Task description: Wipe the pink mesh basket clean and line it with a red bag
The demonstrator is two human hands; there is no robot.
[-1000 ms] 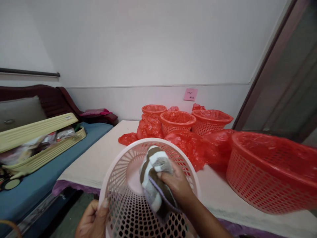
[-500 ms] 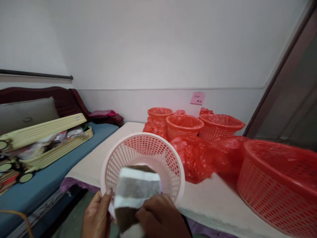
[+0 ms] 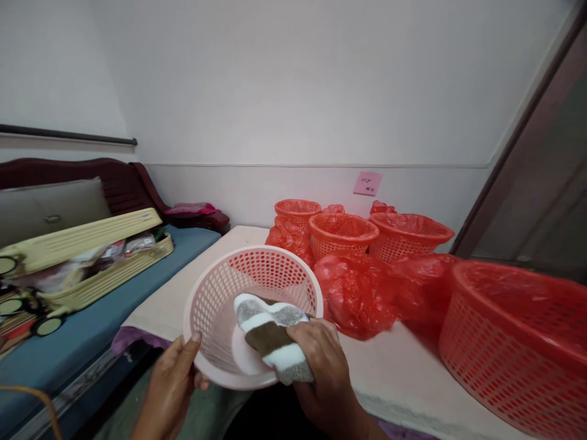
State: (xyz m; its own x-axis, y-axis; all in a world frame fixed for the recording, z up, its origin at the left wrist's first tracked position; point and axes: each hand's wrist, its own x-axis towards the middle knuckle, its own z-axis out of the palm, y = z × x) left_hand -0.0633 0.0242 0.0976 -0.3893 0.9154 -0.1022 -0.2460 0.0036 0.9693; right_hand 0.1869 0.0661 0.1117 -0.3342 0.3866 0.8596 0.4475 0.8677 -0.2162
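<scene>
A pale pink plastic basket [image 3: 202, 360] with perforated sides is tilted toward me at the table's near edge. My left hand [image 3: 177, 373] grips its left rim, thumb over the edge and fingers beneath. In my right hand [image 3: 323, 366] is a bunched, fuzzy cloth [image 3: 270, 333] striped in white, grey and brown. The fingers are closed over the cloth, which hangs above the basket's opening at its near right side. Part of the basket's floor and right rim is hidden behind the cloth and hand.
Several red baskets, such as the middle one [image 3: 343, 235], stand along the wall with red plastic bags [image 3: 358, 293]. A large red basket [image 3: 513, 348] occupies the table's [image 3: 403, 379] right end. To the left, a yellow lidded storage box [image 3: 105, 275] lies open on a blue bed [image 3: 197, 238].
The cloth has turned and shifted slightly right, and more of the basket's inside shows. The basket has tipped and moved a little left; my left hand keeps its hold.
</scene>
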